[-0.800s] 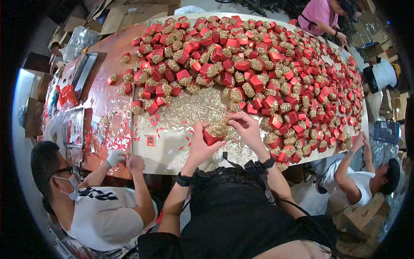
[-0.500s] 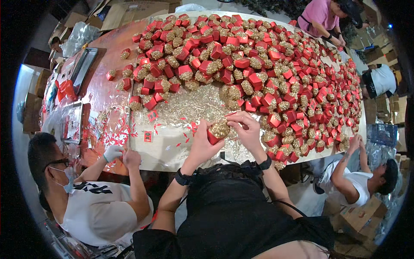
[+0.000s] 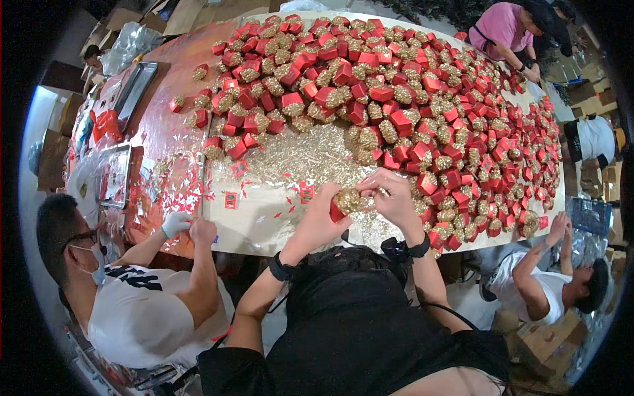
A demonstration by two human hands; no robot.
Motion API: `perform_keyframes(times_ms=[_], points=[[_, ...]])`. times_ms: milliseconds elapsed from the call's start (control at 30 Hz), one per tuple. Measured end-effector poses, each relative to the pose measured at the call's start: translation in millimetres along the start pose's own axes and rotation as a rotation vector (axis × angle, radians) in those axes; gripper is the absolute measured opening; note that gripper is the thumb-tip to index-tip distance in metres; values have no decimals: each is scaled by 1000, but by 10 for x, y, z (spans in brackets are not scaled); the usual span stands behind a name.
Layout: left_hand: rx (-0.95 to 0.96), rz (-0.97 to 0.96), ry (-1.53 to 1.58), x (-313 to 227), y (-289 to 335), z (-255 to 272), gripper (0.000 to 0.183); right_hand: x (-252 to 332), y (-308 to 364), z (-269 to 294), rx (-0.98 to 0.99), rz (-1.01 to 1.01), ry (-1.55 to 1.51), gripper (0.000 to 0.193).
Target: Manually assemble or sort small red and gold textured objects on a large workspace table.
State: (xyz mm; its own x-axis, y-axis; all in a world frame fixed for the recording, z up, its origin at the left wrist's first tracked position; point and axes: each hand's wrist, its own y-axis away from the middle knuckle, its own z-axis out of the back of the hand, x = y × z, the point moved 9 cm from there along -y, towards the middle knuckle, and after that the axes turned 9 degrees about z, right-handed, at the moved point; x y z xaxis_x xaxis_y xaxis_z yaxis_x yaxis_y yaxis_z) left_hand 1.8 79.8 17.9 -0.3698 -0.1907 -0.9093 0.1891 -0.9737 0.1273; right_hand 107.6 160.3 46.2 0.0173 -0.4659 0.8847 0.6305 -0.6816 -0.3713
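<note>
My left hand (image 3: 319, 223) is closed around a small red, faceted pot-shaped piece with a rough gold, glittery top (image 3: 348, 200). The red base shows between thumb and fingers, and the gold end tilts to the right. At that gold end my right hand (image 3: 393, 200) has thumb and forefinger pinched together. Whatever is between those fingertips is too small to make out. Beneath both hands lies a pale table top (image 3: 254, 228) strewn with gold flakes (image 3: 310, 155). Small red printed cards lie left of my hands, among them one card (image 3: 306, 192) close by and another card (image 3: 230, 200) farther left.
A large heap of similar red and gold pieces (image 3: 409, 99) covers the table's far and right parts. Red paper scraps (image 3: 181, 195) and metal trays (image 3: 137, 89) lie left. A masked co-worker (image 3: 142, 290) sits left; another co-worker (image 3: 545, 284) sits right, and one in pink (image 3: 502, 33) stands beyond.
The view has shifted slightly, so the table sits a little farther right. My right fingertips have drawn closer together at the gold top. My left hand keeps its hold on the piece.
</note>
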Motion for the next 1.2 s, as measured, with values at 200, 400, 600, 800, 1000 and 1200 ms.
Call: perform_keyframes(times_ms=[200, 400, 600, 800, 1000, 1200], points=[[49, -1, 85, 50, 42, -123, 46, -12, 77, 44, 6, -38, 1, 25], [170, -124, -14, -1, 29, -167, 52, -11, 239, 30, 79, -65, 87, 20], [465, -101, 117, 51, 42, -325, 55, -56, 440, 207, 41, -120, 218, 16], [-72, 503, -525, 1881, -103, 693, 58, -645, 1293, 1946, -1091, -253, 25, 29], [-404, 576, -942, 2973, 278, 1119, 63, -1378, 1739, 1603, -1062, -428, -123, 30], [44, 404, -454, 2587, -69, 422, 41, -1032, 718, 25, 44, -318, 213, 33]])
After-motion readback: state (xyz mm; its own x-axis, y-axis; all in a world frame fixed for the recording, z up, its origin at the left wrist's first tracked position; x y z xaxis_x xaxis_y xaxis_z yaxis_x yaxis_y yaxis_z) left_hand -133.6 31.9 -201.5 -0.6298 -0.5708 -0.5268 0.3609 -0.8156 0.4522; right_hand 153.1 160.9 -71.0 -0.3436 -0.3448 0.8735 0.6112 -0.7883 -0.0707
